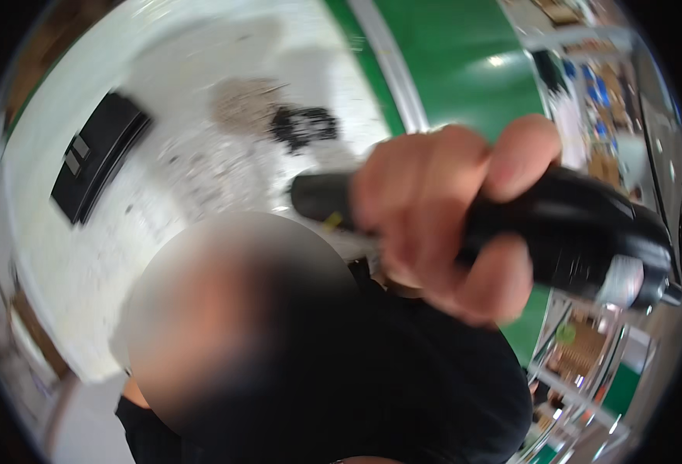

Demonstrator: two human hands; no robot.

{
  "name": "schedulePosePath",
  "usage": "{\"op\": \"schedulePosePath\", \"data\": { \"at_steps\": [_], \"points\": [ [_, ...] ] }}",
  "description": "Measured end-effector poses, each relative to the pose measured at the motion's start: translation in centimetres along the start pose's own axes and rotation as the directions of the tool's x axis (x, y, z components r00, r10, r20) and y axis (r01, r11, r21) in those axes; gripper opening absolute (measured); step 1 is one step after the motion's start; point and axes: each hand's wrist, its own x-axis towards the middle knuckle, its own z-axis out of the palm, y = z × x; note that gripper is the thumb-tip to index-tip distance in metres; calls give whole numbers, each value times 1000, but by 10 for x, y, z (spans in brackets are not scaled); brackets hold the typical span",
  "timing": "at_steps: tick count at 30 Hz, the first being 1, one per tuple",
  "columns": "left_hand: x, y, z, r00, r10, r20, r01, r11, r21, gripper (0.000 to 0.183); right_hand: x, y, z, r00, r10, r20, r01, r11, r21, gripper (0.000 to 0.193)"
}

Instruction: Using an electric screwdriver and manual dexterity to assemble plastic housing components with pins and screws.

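Note:
Close in front, at the right, my right hand is wrapped round a black electric screwdriver. The tool lies across the view: its dark cylindrical end points left, with a small yellow mark near it. Its thick, glossy body carries a pale label and ends in a narrow nub at the right. Motion smears the fingers a little. My left hand does not show. A black shirt fills the lower middle, and a blurred oval beside it hides part of the scene.
On a whitish, marked surface lies a flat black rectangular case at the left. A small black item sits farther right. Beyond is a green surface with a metal strip. Cluttered shelving stands at the far right.

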Motion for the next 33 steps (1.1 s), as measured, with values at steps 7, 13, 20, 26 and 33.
{"op": "schedulePosePath", "data": {
  "at_steps": [7,13,20,26,33],
  "points": [
    [2,13,-8,995,-77,-70,72,995,-71,81,-1,56,-2,950,40,-309,132,847,516,28],
    [20,-8,-32,990,-2,-139,-34,967,-253,66,4,70,11,900,156,-407,-35,957,289,20],
    [74,-36,-23,919,113,-376,-191,965,-177,35,-9,51,11,956,54,-288,80,898,432,24],
    [89,-30,-13,888,198,-415,-299,934,-195,18,-14,24,0,987,-98,-126,148,854,499,33],
    [86,-23,-14,864,132,-486,-308,902,-304,14,-15,9,-1,992,-118,-46,126,894,429,25]
  ]
}}
